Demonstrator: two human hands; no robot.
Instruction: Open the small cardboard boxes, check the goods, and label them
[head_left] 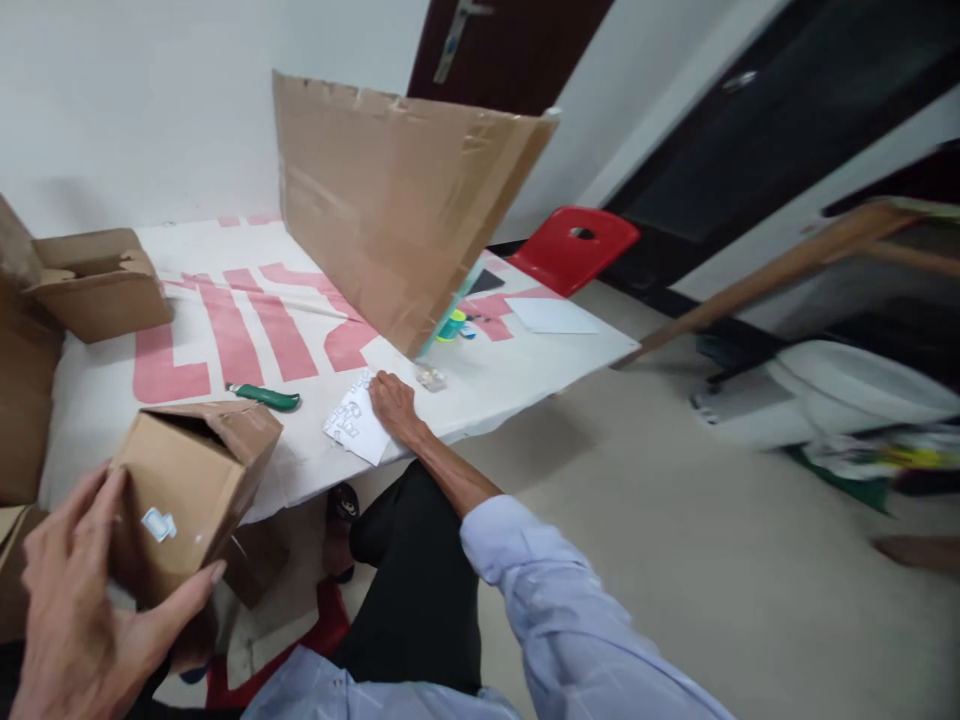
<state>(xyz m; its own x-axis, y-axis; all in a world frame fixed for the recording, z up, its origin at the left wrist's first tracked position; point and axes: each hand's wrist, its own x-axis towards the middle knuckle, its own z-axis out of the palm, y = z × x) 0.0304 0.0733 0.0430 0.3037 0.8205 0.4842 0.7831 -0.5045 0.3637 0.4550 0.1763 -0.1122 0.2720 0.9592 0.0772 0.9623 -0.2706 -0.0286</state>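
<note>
My left hand (pixel 90 590) grips a small brown cardboard box (pixel 172 500) at the table's near left edge, its fingers and thumb spread around the sides. The box is tilted, with a flap partly raised and a small blue-and-white sticker on the face toward me. My right hand (pixel 395 405) lies at the table's front edge, its curled fingers on the right side of a flat white piece (pixel 352 418) printed with dark line drawings. Whether that piece is paper or a thin packet I cannot tell. Between the hands lies a green utility knife (pixel 266 397).
A large cardboard sheet (pixel 390 190) stands upright on the table (pixel 300 455). Behind it are a green tape roll (pixel 452 325) and a white sheet (pixel 553 315). A small clear packet (pixel 430 377) lies near my right hand. An open box (pixel 112 305) sits left; a red chair (pixel 574 245) stands beyond.
</note>
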